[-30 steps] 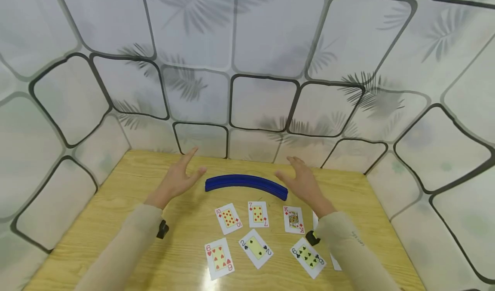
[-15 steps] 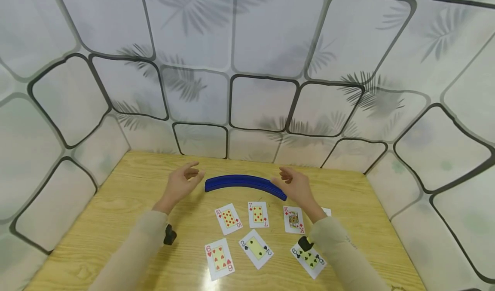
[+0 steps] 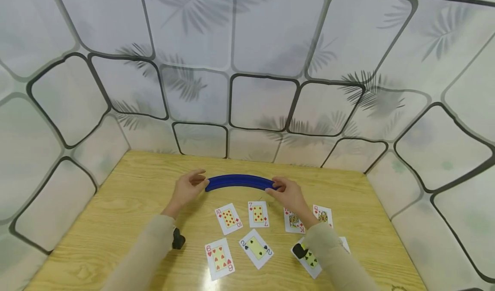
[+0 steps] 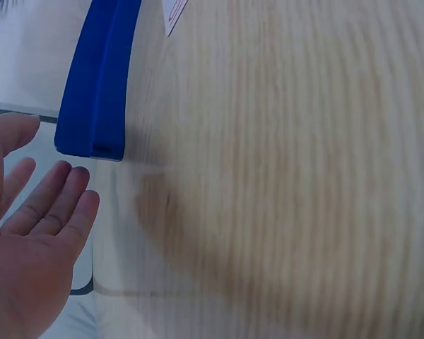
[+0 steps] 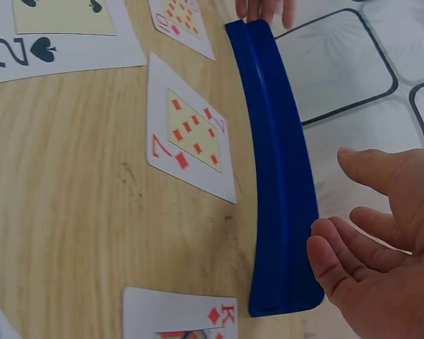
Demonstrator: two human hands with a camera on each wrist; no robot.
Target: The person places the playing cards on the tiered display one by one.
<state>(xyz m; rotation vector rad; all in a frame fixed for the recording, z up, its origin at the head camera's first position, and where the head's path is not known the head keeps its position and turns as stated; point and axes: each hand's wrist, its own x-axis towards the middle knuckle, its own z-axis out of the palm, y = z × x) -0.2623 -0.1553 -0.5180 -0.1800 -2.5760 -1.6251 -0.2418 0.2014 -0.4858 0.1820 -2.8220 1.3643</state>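
A curved blue card holder (image 3: pixel 239 180) lies on the wooden table, a groove running along its length. My left hand (image 3: pixel 188 187) is at its left end, fingers loosely bent; in the left wrist view a small gap separates the fingertips from the holder's end. Around the right end is my right hand (image 3: pixel 288 193), its thumb on the near side. In the right wrist view the lower fingers touch or almost touch the holder's edge, while the thumb stands apart from it.
Face-up playing cards lie in two rows nearer me: ten of diamonds (image 3: pixel 228 219), seven of diamonds (image 3: pixel 258 214), six of hearts (image 3: pixel 219 258), two of spades (image 3: pixel 256 249), a king (image 3: pixel 292 224), a queen (image 3: pixel 323 214) and others. My right forearm (image 3: pixel 332 250) partly covers some. A patterned curtain (image 3: pixel 259 102) surrounds the table.
Both hands have come down and inward from above the table to the holder's two ends, fingers bending more. The holder and cards have not moved; the queen has come into sight.
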